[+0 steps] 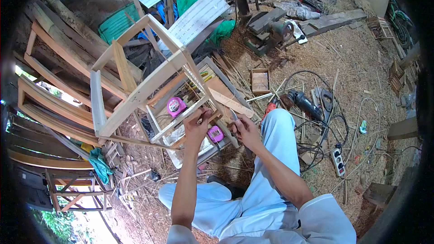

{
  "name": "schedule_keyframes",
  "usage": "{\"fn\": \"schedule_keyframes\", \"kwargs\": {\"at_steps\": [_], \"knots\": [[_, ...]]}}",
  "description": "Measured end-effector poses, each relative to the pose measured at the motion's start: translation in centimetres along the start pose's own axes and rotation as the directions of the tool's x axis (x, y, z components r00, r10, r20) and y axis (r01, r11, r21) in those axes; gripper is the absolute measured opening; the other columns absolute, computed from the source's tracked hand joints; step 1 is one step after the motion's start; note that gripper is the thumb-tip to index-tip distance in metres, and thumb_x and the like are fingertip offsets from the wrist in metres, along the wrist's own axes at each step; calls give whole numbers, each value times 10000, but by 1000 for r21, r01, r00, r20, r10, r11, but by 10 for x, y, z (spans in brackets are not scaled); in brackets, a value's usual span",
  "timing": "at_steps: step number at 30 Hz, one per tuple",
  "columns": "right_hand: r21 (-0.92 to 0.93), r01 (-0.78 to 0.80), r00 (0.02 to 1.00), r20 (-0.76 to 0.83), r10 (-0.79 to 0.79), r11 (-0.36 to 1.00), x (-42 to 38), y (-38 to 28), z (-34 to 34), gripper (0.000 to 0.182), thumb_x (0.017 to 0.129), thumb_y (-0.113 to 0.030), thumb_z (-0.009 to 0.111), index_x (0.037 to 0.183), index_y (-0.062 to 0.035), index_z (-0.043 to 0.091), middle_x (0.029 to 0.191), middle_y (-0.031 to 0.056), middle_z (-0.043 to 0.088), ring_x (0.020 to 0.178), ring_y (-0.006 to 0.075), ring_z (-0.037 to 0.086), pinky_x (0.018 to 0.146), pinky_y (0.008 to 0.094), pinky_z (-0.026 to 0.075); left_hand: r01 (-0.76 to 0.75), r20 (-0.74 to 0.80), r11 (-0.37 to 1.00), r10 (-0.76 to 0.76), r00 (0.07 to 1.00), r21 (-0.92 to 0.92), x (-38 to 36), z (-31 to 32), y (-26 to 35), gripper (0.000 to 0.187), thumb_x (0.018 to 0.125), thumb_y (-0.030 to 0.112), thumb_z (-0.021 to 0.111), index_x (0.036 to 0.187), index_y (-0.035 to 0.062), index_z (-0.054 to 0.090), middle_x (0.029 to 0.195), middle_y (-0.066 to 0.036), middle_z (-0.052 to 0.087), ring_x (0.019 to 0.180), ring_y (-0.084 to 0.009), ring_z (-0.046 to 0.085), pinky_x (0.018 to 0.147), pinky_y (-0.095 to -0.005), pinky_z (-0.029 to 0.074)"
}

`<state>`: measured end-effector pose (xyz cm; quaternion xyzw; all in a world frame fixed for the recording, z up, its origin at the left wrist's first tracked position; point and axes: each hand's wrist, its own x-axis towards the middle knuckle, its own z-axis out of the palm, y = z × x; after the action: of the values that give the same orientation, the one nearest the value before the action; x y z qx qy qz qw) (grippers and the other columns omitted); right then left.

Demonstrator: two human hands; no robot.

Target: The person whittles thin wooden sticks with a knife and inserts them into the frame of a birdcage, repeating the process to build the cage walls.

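Observation:
My left hand (197, 125) is closed with fingertips pinched together, beside the lower rail of a pale wooden frame (147, 77). What it pinches, if anything, is too small to make out. In my right hand (245, 132), closed, is a thin silvery tool like a small blade (233, 114); its handle is hidden by my fingers. A round pink tape measure (176, 106) lies left of my left hand, and a squarish pink tape measure (215, 133) sits between and below my hands. A flat strip of light wood (226, 100) is just beyond my hands.
Right of my knee lie a red-and-black power tool (272, 106), an angle grinder (302, 101), a handsaw (324, 98), tangled cords and a power strip (337, 161). A small wooden box (260, 81) and a metal vise (271, 31) stand farther off. Curved wooden frames (58, 122) lean at left.

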<state>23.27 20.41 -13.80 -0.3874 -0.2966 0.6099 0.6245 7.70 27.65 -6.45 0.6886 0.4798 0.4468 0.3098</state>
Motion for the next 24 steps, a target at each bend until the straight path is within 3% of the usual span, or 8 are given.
{"fn": "schedule_keyframes", "kwargs": {"at_steps": [4,6,9,14,16,18,19,24], "knots": [[57,-82,995,-53,85,995,7,-29,13,216,970,-205,478,1120,-63,542,672,-26,504,487,26,384,417,181,284,-14,-3,1000,13,1000,-29,0,0,2,124,808,8,661,929,-19,668,852,-100,693,791,-132,654,731,-255,519],[-124,-21,996,-92,10,992,17,-42,21,197,947,-173,516,1059,-19,564,702,14,538,575,67,485,511,221,388,6,18,998,-7,1000,64,-1,-1,13,120,816,-3,648,933,-20,669,863,-99,690,808,-147,659,739,-254,518],[-309,74,989,-96,-109,948,49,-13,18,196,915,-159,548,1042,-12,574,717,32,548,586,84,508,524,239,413,-16,36,997,13,999,80,0,-2,-3,122,808,-25,639,926,-21,672,869,-97,689,806,-154,658,745,-255,518],[-332,-15,998,-62,-6,943,44,-24,18,219,908,-148,543,1092,-32,517,700,30,514,551,89,475,479,254,392,31,10,1000,-31,999,0,-1,2,1,123,783,-32,645,903,-16,670,871,-112,687,796,-166,661,728,-265,520],[-6,-162,982,-99,161,987,37,-24,18,177,944,-178,484,1083,-74,516,666,-34,462,492,53,377,437,218,303,66,1,997,-66,998,-38,-2,3,-4,127,777,-28,645,900,-8,669,868,-119,683,783,-180,664,718,-269,521],[33,-192,980,-54,194,981,32,-30,17,169,953,-180,457,1081,-82,506,668,-38,442,490,51,354,432,211,288,-172,114,944,145,983,283,0,-2,-7,135,782,0,643,915,17,662,863,-123,674,764,-229,665,704,-296,522],[73,-220,975,-10,221,973,31,-33,16,163,962,-182,431,1079,-91,497,670,-41,423,488,48,331,428,204,273,-171,108,944,145,983,281,0,-4,-6,135,782,0,643,915,17,662,863,-123,674,764,-229,665,704,-296,522],[-159,29,1000,4,-29,987,38,-32,14,175,974,-185,409,1104,-101,491,698,-38,443,503,37,352,424,200,288,-199,163,932,155,974,302,3,-5,-10,144,784,42,624,922,47,664,869,-121,664,784,-290,653,708,-353,520]]}}
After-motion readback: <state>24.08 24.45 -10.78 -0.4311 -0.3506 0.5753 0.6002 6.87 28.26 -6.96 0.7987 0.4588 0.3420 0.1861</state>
